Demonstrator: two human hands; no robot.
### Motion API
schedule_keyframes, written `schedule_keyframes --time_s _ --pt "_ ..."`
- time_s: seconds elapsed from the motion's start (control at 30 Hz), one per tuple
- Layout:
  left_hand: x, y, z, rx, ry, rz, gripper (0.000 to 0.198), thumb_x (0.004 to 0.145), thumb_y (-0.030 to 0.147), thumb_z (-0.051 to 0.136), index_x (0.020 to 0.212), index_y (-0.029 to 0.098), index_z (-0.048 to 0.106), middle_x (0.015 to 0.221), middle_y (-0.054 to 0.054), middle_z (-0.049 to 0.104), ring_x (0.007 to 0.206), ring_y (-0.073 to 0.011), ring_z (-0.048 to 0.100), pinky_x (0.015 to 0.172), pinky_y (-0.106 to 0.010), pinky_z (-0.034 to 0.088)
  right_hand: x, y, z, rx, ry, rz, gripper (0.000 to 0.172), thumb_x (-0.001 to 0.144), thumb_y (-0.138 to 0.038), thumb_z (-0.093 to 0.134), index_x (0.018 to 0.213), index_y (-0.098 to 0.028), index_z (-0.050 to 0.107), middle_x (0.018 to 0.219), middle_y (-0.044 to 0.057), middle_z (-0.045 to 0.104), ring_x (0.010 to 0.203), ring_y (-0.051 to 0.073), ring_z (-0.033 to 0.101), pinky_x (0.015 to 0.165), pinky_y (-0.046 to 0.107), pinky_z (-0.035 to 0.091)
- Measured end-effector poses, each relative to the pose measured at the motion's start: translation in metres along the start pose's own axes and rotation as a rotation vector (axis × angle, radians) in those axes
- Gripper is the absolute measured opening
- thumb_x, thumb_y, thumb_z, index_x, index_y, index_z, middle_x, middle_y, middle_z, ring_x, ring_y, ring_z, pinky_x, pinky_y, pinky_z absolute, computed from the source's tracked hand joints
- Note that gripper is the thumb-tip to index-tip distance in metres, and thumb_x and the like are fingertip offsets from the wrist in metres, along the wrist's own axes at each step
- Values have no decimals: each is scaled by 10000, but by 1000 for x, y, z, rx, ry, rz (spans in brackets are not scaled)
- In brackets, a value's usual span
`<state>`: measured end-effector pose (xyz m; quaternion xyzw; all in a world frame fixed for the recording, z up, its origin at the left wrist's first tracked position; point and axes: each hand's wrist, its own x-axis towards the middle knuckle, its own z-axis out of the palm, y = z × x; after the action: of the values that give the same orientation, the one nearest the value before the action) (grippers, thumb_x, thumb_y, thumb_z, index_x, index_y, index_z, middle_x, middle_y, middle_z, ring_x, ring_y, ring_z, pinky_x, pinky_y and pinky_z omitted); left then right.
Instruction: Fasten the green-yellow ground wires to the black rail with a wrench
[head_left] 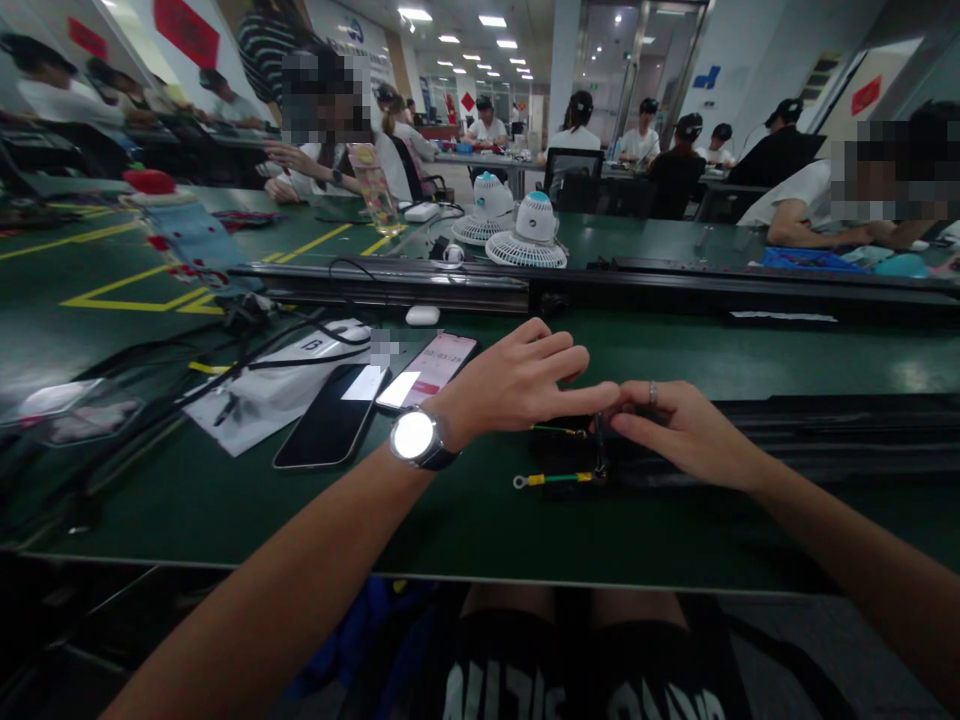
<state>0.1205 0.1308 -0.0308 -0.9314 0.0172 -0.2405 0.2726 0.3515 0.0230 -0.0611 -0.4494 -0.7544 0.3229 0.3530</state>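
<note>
Black shorts [495,640] sit below the green bench [465,540]; I have left hand [517,385] and right hand [686,430] together, their grip unclear, ring-ended wire [570,478] just below them; beyond, people [487,127] sit in a lit room [780,45].

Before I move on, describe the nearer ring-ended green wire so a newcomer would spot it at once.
On the green tabletop, find where the left hand and right hand come together. Just nearer the wearer lies a short green wire, pointing left. A bright ring terminal and yellow sleeve at its left tip set it apart from the thinner-looking wire behind it.
</note>
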Motion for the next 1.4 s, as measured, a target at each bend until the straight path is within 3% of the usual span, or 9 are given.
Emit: schedule_keyframes --time_s 0.3,0.57,0.73,0.9,1.17,1.4 --pt "3 2 2 -66 -14 19 153 1052 231 408 1073 256 558 880 -22 571 760 -173 487 713 -326 350 2 -3 0 1 5 -23 175 993 -292 610 1087 -224 741 994 9 762 914 187 681 816 304 504" --pt "7 5 -1 -122 17 56 257 1072 294 345 981 224 575 843 -36 560 740 -187 472 698 -340 355 0 -6 -1 -87 -81 -60 89 933 -252 678 1000 -209 718 919 10 719 822 177 630 746 292 475" --pt "10 11 1 -190 45 46 312 1083 378 355 926 215 569 863 -41 582 746 -179 478 707 -337 357 -1 -3 0 -100 -85 -138 240 850 -356 805 989 -196 692 922 15 681 839 183 610 751 289 461" --pt "12 16 5 -253 89 35 398 1086 460 332 871 208 551 846 -40 583 734 -172 478 702 -334 352 0 2 1 -119 -74 -158 243 842 -384 814 913 -200 673 889 16 679 825 190 622 732 293 462" --pt "18 24 3 -387 129 9 388 1075 440 404 810 199 553 784 -26 592 724 -168 489 687 -328 355 0 4 2 -96 -83 -158 200 862 -362 796 901 -198 687 878 16 701 812 188 639 730 286 481" --pt "24 32 1 -559 71 -54 420 1076 408 413 732 195 527 722 -11 592 686 -151 498 690 -318 374 0 1 -3 -63 -156 -132 223 877 -380 769 865 -190 653 830 4 664 752 167 595 674 269 467"
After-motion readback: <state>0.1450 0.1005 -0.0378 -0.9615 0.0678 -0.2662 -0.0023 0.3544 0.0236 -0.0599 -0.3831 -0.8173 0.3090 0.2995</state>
